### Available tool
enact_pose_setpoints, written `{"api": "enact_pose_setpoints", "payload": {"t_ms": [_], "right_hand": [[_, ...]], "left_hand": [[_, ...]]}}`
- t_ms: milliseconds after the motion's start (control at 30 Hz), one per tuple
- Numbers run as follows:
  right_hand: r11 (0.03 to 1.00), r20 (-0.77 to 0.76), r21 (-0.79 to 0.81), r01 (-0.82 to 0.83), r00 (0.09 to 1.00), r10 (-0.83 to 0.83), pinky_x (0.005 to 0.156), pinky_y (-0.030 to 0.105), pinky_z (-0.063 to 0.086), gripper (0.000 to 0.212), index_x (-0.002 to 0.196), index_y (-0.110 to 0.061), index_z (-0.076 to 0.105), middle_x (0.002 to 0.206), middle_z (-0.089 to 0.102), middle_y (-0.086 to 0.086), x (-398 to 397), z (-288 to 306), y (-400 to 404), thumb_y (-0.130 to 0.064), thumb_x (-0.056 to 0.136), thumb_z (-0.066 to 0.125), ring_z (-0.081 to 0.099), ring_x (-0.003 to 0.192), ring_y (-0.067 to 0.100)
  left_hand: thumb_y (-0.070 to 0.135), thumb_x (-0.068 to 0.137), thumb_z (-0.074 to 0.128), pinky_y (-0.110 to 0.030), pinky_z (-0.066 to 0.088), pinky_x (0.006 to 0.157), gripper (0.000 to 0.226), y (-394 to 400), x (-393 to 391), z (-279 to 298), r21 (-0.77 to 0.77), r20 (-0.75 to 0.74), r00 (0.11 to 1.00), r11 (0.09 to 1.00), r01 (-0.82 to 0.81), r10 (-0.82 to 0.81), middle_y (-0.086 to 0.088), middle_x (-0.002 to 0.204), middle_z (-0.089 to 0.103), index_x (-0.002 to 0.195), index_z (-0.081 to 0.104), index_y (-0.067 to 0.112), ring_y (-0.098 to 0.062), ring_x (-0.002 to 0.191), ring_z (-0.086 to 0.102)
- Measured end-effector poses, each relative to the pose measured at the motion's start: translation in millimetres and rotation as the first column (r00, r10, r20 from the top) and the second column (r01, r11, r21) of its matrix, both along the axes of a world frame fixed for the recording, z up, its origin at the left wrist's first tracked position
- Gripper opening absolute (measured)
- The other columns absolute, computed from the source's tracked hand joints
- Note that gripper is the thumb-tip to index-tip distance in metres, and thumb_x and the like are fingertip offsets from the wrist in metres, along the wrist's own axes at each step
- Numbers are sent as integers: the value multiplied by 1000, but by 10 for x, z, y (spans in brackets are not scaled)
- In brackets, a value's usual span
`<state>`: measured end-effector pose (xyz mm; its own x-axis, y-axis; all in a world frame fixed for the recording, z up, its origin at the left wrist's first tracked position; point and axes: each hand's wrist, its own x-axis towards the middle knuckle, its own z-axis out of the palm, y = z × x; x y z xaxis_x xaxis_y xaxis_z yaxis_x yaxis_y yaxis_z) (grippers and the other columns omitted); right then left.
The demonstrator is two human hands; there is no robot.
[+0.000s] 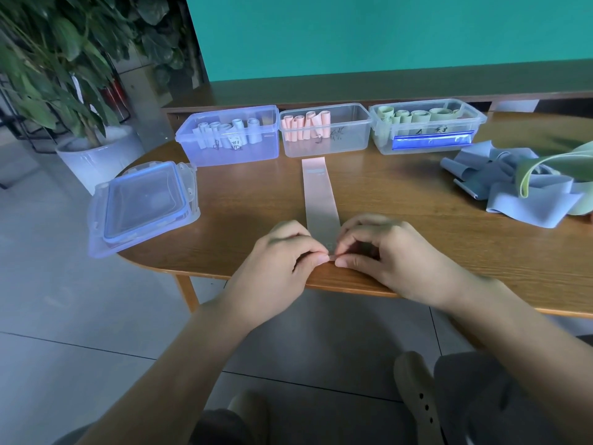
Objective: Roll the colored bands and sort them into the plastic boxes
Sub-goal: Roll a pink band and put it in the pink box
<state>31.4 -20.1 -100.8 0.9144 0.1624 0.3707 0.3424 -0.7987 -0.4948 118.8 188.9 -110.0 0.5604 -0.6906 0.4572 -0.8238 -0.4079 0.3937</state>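
Both our left hand (pixel 282 252) and right hand (pixel 378 248) pinch the near end of the pink band (pixel 319 194), stretched flat toward twelve o'clock, so we judge rolling is starting; next comes winding it toward the middle box (pixel 349 146).

The flat band (pixel 319 191) was pale pink. The left box (pixel 229 136) was blue-tinted with pale blue rolls, the middle box (pixel 325 130) clear with pink rolls, the right box (pixel 426 125) clear with green rolls and a blue strip. The table (pixel 417 226) was brown wood-grain, and the wall (pixel 385 33) was teal.
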Motion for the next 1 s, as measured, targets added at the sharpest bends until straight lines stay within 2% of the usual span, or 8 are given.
{"api": "enact_pose_setpoints", "payload": {"t_ms": [200, 433, 533, 633, 800, 1000], "right_hand": [[999, 62, -27, 28, 998, -26, 90, 25, 50, 7, 98, -21, 74, 104, 63, -10, 42, -28, 18, -24, 96, 68, 61, 98, 6], [993, 129, -66, 100, 987, -91, 88, 23, 49, 12, 99, -17, 74, 106, 62, -7, 93, -71, 31, -26, 96, 66, 60, 95, 6], [996, 84, -1, 89, 993, -88, 87, 21, 48, 10, 98, -23, 73, 106, 60, -10, 81, -58, 26, -30, 93, 71, 61, 94, 8], [998, 45, 2, 69, 997, -69, 86, 26, 50, 11, 98, -25, 75, 104, 62, -12, 100, -64, 2, -33, 90, 73, 61, 94, 8], [997, 70, -9, 80, 994, -79, 89, 26, 50, 14, 98, -25, 76, 103, 63, -13, 128, -70, -26, -34, 94, 67, 61, 97, 4], [996, 78, -53, 70, 995, -66, 90, 23, 48, 17, 101, -24, 78, 107, 62, -11, 147, -62, -54, -32, 96, 63, 59, 99, 2]], "left_hand": [[35, 96, 64, -16, 47, 81, 17, -3, -18, -19, -48, 24, 1000, 999, -10, 11, 12, 100, 67, 103, 76, 24, -4, 93, 59], [35, 97, 64, -21, 48, 80, 16, -22, -28, -16, -27, 7, 999, 999, -41, 41, 13, 101, 61, 101, 74, 25, -5, 93, 57], [33, 97, 64, -19, 48, 80, 14, -35, -23, -9, -19, -1, 998, 998, -63, 63, 14, 102, 58, 102, 74, 25, -5, 94, 55], [36, 97, 61, -15, 47, 81, 18, -48, -31, -1, 6, -15, 996, 996, -85, 85, 14, 105, 57, 106, 73, 26, -3, 95, 54], [38, 95, 64, -17, 47, 80, 19, -52, -35, 12, -25, -16, 994, 993, -112, 111, 16, 107, 58, 109, 73, 29, -1, 95, 53], [38, 94, 66, -18, 47, 77, 11, -80, -13, 25, -20, -9, 993, 993, -120, 120, 19, 99, 63, 99, 74, 32, 0, 89, 52]]}}
